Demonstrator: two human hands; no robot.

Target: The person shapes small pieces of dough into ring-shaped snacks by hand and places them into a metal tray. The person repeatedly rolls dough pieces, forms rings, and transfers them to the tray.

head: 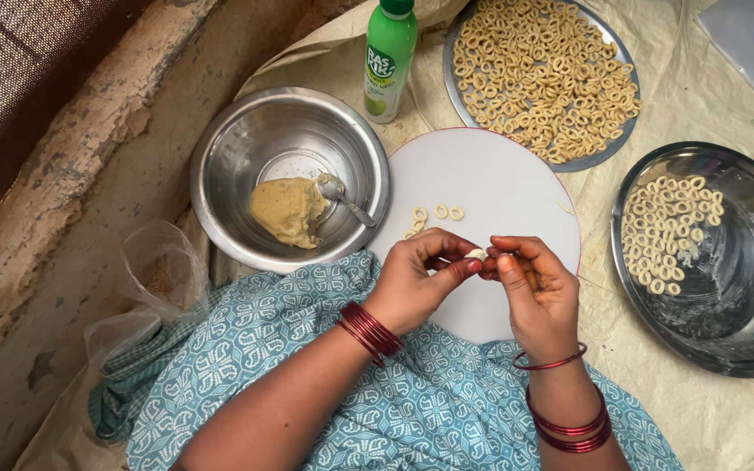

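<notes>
Both hands meet over the near edge of a round white board (499, 174). My left hand (421, 279) and my right hand (534, 283) pinch a small pale piece of dough (476, 254) between their fingertips. Several finished dough rings (436, 214) lie on the board just beyond my left hand. To the left stands a steel bowl (246, 148) holding a lump of tan dough (288, 209) and a spoon (342, 196). Red bangles circle both wrists.
A steel plate (604, 148) piled with several dough rings sits at the back. A second steel bowl (743, 296) at the right holds more rings. A green and white bottle (388, 57) stands behind the dough bowl. A clear plastic bag (154, 279) lies at the left.
</notes>
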